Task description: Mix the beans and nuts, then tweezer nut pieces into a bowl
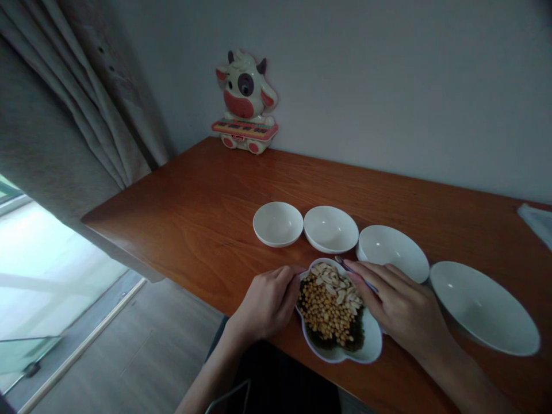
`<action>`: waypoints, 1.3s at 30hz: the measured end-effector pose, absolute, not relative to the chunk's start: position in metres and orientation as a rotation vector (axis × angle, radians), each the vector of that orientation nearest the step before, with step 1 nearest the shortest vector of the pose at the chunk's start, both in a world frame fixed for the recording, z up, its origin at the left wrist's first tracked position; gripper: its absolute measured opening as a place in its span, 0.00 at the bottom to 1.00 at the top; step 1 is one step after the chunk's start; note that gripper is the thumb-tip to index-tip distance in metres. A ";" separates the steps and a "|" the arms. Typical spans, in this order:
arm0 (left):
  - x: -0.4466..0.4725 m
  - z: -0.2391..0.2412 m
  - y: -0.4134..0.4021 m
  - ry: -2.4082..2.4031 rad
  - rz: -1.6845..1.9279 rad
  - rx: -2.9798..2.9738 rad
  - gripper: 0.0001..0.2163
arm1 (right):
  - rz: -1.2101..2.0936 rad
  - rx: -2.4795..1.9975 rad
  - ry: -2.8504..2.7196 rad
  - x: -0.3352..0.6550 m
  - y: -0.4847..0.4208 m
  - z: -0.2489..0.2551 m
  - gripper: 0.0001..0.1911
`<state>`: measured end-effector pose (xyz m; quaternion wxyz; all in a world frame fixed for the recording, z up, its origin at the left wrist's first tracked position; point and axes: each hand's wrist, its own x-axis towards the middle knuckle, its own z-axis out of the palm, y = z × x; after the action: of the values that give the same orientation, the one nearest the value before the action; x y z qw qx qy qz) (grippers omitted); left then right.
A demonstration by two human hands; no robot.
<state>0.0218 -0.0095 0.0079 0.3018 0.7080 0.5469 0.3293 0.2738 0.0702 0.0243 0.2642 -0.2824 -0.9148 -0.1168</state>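
A scalloped white dish (371, 339) with a pale purple rim lies near the table's front edge. In it are white pumpkin seeds (332, 283), yellow soybeans (323, 310) and small dark green beans (356, 333). My left hand (269, 302) is closed on the dish's left rim. Over the right side of the dish, my right hand (394, 302) grips a slim metal spoon (340, 263) between thumb and fingers. The spoon's tip points away to the left, above the far rim; whether it carries anything is too small to tell.
White bowls stand in a row behind the dish: a left one (278, 224), a second (331, 229), a third (392, 250) partly behind my right hand, and a right one (483, 307). A cow toy piano (245, 106) sits at the wooden table's (194, 201) back corner.
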 end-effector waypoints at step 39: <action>0.021 0.009 -0.011 1.459 0.857 1.891 0.12 | -0.072 -0.873 -2.122 0.280 0.064 0.030 0.18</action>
<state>0.0208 -0.0108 0.0086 0.2974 0.7114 0.5491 0.3225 0.2796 0.0642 0.0303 0.4107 -0.3467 -0.8428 -0.0287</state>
